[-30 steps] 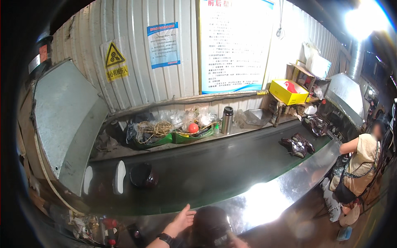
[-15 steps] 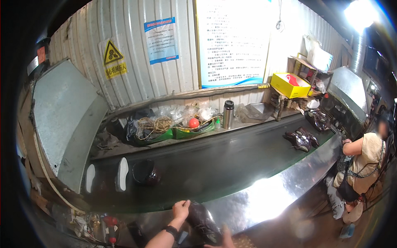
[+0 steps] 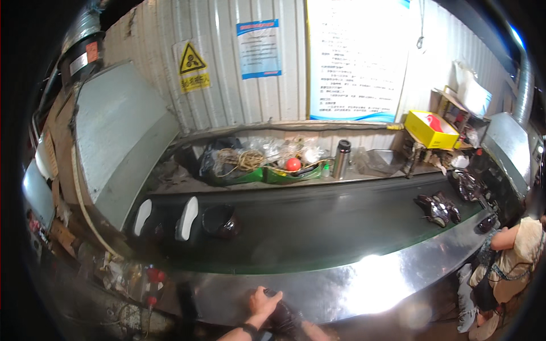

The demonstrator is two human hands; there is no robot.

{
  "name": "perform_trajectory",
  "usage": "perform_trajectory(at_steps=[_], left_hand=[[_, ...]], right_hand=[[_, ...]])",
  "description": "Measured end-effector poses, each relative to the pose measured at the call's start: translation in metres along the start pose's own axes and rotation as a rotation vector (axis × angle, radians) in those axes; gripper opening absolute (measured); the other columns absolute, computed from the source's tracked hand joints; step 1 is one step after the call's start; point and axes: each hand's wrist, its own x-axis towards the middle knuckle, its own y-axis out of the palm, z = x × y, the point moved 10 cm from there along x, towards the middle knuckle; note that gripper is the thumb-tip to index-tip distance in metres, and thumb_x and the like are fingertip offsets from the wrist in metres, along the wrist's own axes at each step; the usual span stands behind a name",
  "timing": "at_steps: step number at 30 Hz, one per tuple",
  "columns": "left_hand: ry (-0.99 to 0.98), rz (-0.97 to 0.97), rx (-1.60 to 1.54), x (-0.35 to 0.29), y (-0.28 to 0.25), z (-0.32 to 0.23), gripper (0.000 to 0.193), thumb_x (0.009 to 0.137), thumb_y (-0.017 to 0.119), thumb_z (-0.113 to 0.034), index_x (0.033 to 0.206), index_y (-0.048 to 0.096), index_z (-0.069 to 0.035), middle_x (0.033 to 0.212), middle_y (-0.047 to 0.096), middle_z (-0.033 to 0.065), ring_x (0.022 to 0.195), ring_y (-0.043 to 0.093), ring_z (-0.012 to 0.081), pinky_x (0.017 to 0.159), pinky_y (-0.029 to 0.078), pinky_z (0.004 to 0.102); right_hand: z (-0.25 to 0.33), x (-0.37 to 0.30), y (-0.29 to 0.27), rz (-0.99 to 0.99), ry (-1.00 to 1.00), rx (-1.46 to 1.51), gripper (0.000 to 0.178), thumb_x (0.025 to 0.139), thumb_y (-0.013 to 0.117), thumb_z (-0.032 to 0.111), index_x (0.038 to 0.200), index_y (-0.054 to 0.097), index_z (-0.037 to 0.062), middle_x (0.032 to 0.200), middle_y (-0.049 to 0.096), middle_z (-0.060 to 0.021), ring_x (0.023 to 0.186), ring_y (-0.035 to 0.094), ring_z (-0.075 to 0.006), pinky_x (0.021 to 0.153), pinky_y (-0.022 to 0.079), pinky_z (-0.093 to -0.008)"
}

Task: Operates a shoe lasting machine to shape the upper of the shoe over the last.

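At the lower edge, close to the metal ledge, my left hand [image 3: 264,302] is closed round one end of a dark, glossy brown shoe [image 3: 286,319]. A dark band sits on that wrist. My right hand [image 3: 315,331] grips the shoe's other side, low in the picture, its fingers partly hidden. Beyond my hands runs a dark conveyor belt [image 3: 318,227]. On its left part lie a white sole [image 3: 143,217], a second white sole [image 3: 186,219] and a dark, shiny shoe [image 3: 222,221] with its opening showing.
Glossy dark shoes [image 3: 438,208] lie at the belt's right, near a co-worker [image 3: 515,256]. A shiny metal ledge [image 3: 335,290] edges the belt. Behind it stand green trays [image 3: 244,177] with rope, a steel flask [image 3: 342,159] and a yellow box [image 3: 432,129]. A metal hood [image 3: 122,125] rises left.
The view has turned left, so the scene sits further right. Both hands have stayed at the shoe, which is lower in the picture. A dark shoe now shows by the co-worker on the ledge.
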Motion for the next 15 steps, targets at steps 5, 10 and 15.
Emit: perform_trajectory(at_steps=[5,10,15], left_hand=[[-0.026,-0.091,-0.131,-0.011,-0.036,0.020,0.053,0.066,0.079,-0.047,0.091,0.067,-0.002,0.092,0.071,0.0185,0.090,0.068,0.0357,0.080,0.052,0.0432],[0.020,-0.231,-0.223,-0.073,-0.136,0.049,0.050,0.068,0.079,-0.046,0.087,0.067,-0.001,0.084,0.070,0.0170,0.081,0.069,0.0321,0.074,0.052,0.0411],[0.094,-0.573,-0.450,-0.169,-0.264,0.121,0.042,0.073,0.080,-0.039,0.085,0.066,-0.001,0.072,0.067,0.0118,0.069,0.062,0.0153,0.066,0.051,0.0344]], right_hand=[[0.008,0.006,0.002,0.007,0.215,0.435,0.102,0.081,0.078,0.026,0.157,0.014,0.0045,0.159,0.025,-0.0219,0.149,0.021,-0.0320,0.119,0.022,-0.0420],[0.036,0.059,0.018,0.046,0.727,1.163,0.077,0.097,0.059,0.016,0.158,0.013,0.0094,0.145,0.045,-0.0193,0.128,0.050,-0.0301,0.102,0.045,-0.0401],[0.176,0.102,0.076,0.326,0.598,0.969,0.050,0.097,0.059,0.013,0.144,0.046,0.0019,0.129,0.061,-0.0136,0.116,0.059,-0.0239,0.096,0.051,-0.0369]])
